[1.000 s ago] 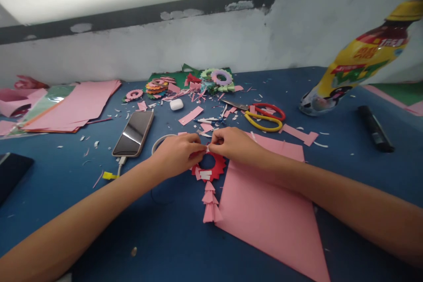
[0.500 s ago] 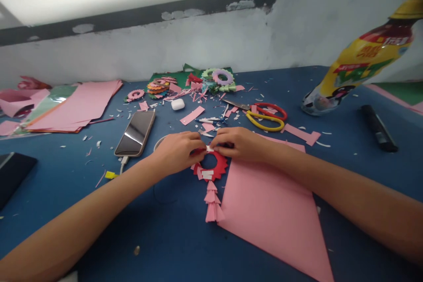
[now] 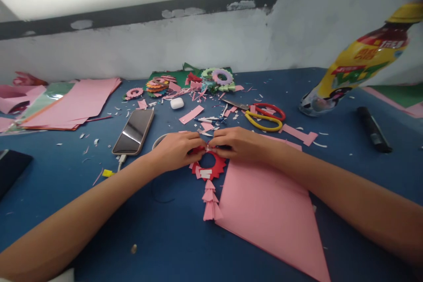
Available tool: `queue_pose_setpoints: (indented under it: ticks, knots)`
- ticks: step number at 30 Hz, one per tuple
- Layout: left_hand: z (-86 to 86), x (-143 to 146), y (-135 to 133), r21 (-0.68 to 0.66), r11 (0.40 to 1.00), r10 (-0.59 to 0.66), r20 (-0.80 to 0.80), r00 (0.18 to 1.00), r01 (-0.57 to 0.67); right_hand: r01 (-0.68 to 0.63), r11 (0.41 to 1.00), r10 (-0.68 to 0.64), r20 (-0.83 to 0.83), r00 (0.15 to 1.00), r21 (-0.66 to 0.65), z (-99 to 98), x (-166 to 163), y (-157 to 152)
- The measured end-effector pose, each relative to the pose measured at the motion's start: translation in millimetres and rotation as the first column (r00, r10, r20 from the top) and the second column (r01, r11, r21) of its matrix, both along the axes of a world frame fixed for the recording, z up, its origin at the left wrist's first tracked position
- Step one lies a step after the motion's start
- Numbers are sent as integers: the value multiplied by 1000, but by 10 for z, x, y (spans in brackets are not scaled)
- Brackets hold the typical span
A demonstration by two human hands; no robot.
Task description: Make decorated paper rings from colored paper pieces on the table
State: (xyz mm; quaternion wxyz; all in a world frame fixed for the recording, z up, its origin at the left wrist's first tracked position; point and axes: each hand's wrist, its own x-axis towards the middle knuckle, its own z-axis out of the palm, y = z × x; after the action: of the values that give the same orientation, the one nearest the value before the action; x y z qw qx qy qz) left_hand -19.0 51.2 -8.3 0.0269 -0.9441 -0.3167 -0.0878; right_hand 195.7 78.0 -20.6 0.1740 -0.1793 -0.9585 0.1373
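Observation:
A red and pink folded-paper ring (image 3: 218, 168) lies on the blue table, with white tape pieces (image 3: 206, 173) on its lower edge. Below it hangs a pink folded-paper tassel (image 3: 210, 202) of stacked layers. My left hand (image 3: 180, 152) is closed at the ring's upper left edge. From the upper right, my right hand (image 3: 236, 144) pinches the same top edge. The fingertips of both nearly meet over a small whitish piece there, partly hidden by the fingers. Under my right forearm lies a large pink paper sheet (image 3: 271, 211).
Red-and-yellow-handled scissors (image 3: 264, 116) lie beyond my right hand among paper scraps. A phone (image 3: 135, 132) with a cable is at left, near a white earphone case (image 3: 177, 103). Pink sheets (image 3: 76, 103), finished paper rings (image 3: 223, 77), a bottle (image 3: 360, 61) and a black marker (image 3: 373, 130) surround the area.
The fingertips have drawn slightly closer over the top of the ring, covering more of the white piece there. The whole view has shifted a little; other things stay where they were.

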Motion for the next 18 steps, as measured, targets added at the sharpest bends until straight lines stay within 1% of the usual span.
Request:
queue_pose_setpoints:
  ticks: [3,7,11,18]
  knots:
    - [-5,-2,8,8,1000,-13,18,1000,13,-20,999,20,-25,999,-30,-10,-19,17]
    - [-23,-6,8,14,1000,-10,33,999,10,7,998,-9,-28,1000,-62,-13,-31,31]
    - [-31,-6,5,17,1000,-4,36,999,3,-33,995,31,-24,999,-91,-9,-30,49]
    - [-29,-1,4,20,1000,9,39,999,-9,-16,996,15,-11,1000,-89,-21,-21,71]
